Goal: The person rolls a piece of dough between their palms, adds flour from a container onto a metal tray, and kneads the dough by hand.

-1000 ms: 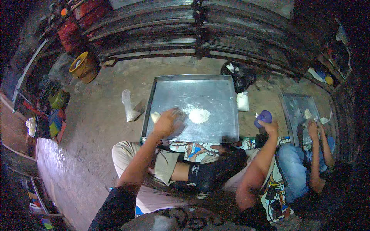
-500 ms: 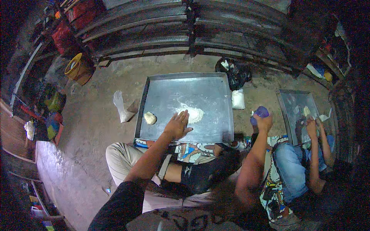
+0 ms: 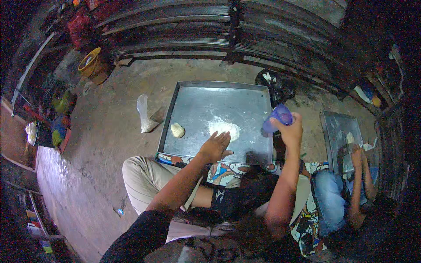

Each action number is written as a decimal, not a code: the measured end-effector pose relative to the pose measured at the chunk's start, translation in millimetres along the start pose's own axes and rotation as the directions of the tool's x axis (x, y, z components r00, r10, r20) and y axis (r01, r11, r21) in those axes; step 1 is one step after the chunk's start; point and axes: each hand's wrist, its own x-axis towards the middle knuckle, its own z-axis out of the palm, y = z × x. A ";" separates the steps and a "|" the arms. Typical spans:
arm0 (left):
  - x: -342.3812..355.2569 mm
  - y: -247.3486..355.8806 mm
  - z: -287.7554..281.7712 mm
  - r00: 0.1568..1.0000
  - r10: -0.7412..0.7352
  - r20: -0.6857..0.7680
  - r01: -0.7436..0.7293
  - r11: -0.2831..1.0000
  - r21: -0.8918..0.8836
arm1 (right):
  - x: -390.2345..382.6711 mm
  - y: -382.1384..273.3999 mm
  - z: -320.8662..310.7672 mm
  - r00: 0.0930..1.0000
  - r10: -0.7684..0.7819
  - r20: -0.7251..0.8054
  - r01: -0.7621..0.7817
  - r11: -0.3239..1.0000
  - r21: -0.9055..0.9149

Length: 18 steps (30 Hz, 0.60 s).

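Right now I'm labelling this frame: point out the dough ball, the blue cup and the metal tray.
dough ball [image 3: 177, 130], head view, middle of the ball
blue cup [image 3: 278, 117], head view, its side wall
metal tray [image 3: 206, 100], head view, bare far surface

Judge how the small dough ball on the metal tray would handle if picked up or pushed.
The dough ball looks soft and rounded, so it would likely dent under fingers. Sitting alone on the smooth metal tray, away from the flour patch, it might stick rather than roll.

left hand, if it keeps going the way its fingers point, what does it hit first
Probably the flour patch on the tray; the left hand points up and slightly right at it, fingertips almost at its edge, though height is unclear.
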 end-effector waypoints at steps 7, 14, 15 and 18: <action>-6.3 -2.6 -9.4 0.978 -0.139 -0.157 0.142 0.990 0.011 | -31.4 -46.3 51.6 0.974 -0.075 0.212 0.064 0.996 0.056; 4.5 5.7 5.0 0.996 -0.060 -0.062 0.058 0.998 -0.032 | -34.9 -7.6 81.8 0.923 -0.200 0.329 0.097 0.948 0.303; 1.3 5.7 2.5 0.996 -0.075 -0.044 0.074 0.997 -0.035 | -35.4 -3.1 84.1 0.915 -0.184 0.359 0.080 0.955 0.286; -2.6 0.7 -5.4 0.990 -0.139 -0.008 0.139 0.990 0.008 | -34.7 9.0 87.9 0.894 -0.159 0.420 0.058 0.969 0.242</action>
